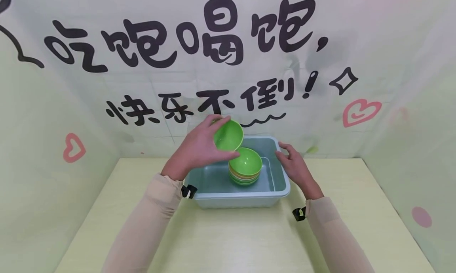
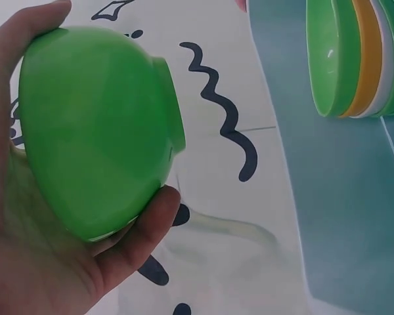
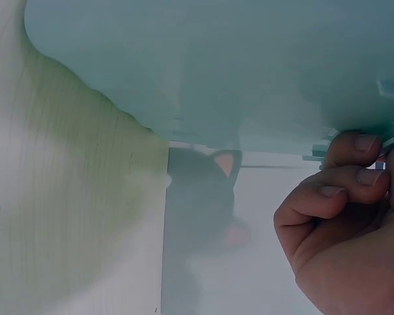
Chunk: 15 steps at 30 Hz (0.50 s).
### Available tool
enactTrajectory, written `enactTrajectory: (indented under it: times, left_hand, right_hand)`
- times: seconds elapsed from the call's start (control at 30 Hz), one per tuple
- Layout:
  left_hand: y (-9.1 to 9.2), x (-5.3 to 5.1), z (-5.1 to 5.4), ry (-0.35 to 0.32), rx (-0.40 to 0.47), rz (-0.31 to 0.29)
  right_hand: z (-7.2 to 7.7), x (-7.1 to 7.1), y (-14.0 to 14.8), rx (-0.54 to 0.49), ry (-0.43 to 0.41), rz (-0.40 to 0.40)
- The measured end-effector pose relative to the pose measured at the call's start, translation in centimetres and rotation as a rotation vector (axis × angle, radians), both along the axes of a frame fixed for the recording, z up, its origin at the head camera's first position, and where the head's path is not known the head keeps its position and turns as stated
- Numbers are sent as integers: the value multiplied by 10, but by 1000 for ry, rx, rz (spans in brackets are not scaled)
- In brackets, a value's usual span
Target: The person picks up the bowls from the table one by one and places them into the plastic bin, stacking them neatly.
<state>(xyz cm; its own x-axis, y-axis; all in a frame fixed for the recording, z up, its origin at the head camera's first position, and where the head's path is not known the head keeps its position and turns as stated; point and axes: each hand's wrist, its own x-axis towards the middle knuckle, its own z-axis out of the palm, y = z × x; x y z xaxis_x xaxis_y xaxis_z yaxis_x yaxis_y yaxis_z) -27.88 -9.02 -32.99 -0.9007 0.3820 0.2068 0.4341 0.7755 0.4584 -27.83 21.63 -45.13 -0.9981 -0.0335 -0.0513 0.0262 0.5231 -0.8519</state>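
Observation:
Between the thumb and fingers of my left hand (image 1: 199, 148) is a green bowl (image 1: 230, 136), held tilted above a light blue plastic basin (image 1: 238, 195). In the left wrist view the bowl's outer side and foot ring face the camera. Inside the basin stands a stack of nested bowls (image 1: 247, 162), a green one on top, with orange, white and more green rims below. My right hand (image 1: 296, 168) grips the basin's right rim; the right wrist view shows its fingers (image 3: 308, 200) curled at the edge, with the exact contact partly hidden.
The basin sits at the back of a pale wood-grain table (image 1: 228, 241), close to a white back wall (image 1: 228, 81) with large black lettering. Side walls (image 1: 409, 146) with pink drawings flank the table.

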Motion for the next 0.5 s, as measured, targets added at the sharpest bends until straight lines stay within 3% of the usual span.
enactTrajectory:
  times: [0.5]
  left_hand:
    - [13,-14,-4,22,-46,-64]
  right_hand:
    - [0,1,0,-11,8,0]
